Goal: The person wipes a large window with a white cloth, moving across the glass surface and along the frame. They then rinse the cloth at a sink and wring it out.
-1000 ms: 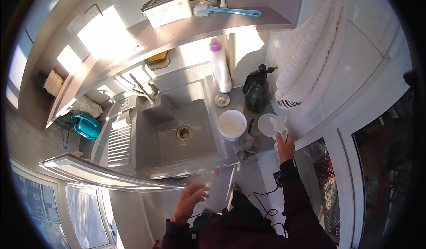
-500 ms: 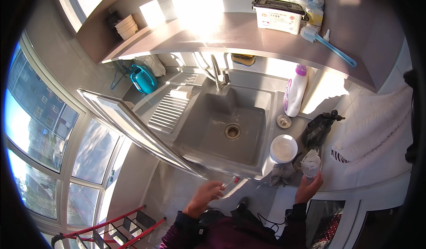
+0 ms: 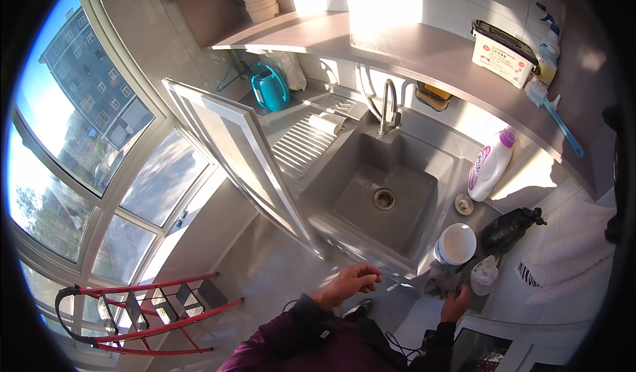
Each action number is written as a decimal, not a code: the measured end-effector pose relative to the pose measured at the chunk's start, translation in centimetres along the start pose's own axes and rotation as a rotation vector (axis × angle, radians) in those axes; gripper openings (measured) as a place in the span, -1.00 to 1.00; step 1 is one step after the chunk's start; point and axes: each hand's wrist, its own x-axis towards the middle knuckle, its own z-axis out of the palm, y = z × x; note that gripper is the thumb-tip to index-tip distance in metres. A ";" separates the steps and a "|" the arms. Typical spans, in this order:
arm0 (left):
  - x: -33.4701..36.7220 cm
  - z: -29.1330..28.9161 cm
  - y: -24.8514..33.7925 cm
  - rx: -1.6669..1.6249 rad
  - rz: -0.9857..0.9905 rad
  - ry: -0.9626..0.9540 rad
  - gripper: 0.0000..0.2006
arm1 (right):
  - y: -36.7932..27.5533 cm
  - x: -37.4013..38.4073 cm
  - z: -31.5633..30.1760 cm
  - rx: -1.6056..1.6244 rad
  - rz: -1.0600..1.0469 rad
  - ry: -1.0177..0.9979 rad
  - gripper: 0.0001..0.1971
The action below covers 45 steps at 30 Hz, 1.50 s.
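Note:
My left hand (image 3: 349, 286) hangs in front of the sink's near edge, its fingers curled in and nothing visible in them. My right hand (image 3: 456, 304) is at the right edge of a crumpled grey cloth (image 3: 442, 282), fingers closed on it. Just beyond the fingers sits a clear cup with a crumpled white plastic bag in it (image 3: 484, 276). A white round tub (image 3: 457, 243) stands behind the cloth. Next to it lies a knotted black plastic bag (image 3: 507, 233). The grey sink (image 3: 414, 223) has a drain strainer (image 3: 383, 199) in its bottom.
An open cabinet door (image 3: 238, 150) juts out left of the sink, with a red step ladder (image 3: 156, 312) beyond. A white bottle with a purple cap (image 3: 489, 166) stands right of the sink. The shelf above holds a lidded white box (image 3: 501, 57) and a blue brush (image 3: 560, 123).
My right hand has moved from the clear cup to the grey cloth. The left hand's fingers have curled in more. The whole view has turned, with more of the window and ladder showing.

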 end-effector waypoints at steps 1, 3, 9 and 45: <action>-0.1 -0.2 0.1 0.007 -0.017 0.000 -0.63 | 0.0 -0.4 -0.2 -0.038 0.045 0.030 -0.74; -0.4 -0.9 0.4 0.044 -0.012 -0.020 -0.62 | -0.6 -1.4 -1.0 0.035 0.053 0.113 -0.83; -0.9 -3.6 3.2 0.065 -0.008 -0.122 -0.55 | -9.3 -5.5 -3.2 0.761 0.167 0.042 -0.85; 5.0 -14.3 10.5 -0.643 0.427 -0.166 -0.62 | -36.8 2.1 13.3 1.049 0.090 -0.692 -0.68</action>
